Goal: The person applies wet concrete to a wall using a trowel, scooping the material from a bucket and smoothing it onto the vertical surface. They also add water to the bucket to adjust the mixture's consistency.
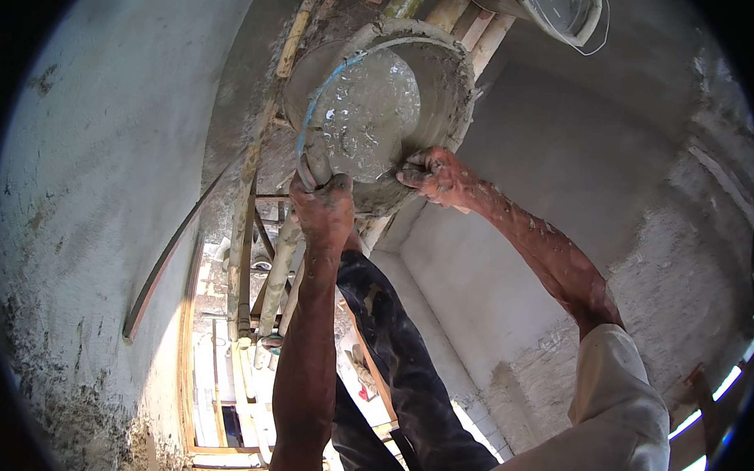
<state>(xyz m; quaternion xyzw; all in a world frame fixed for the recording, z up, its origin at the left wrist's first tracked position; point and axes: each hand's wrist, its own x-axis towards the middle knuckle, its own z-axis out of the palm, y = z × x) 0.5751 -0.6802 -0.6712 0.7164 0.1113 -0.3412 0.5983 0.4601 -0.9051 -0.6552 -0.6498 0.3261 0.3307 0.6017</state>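
A round bucket (449, 64) caked in grey mortar sits tilted on a bamboo platform, with wet grey mortar (369, 115) inside. My left hand (322, 204) is closed around the bucket's handle (310, 133), a blue-and-grey loop on its left side. My right hand (433, 175) grips the bucket's lower rim, fingers curled over the edge. Both hands and forearms are spattered with mortar. My dark trouser leg (390, 336) shows below the bucket.
A freshly plastered grey wall (96, 192) fills the left side. Bamboo scaffold poles (248, 231) run down beside it. A second grey bucket (559, 13) stands at the top. Rough plastered walls (542, 266) meet in a corner at right. Floor and boards lie far below.
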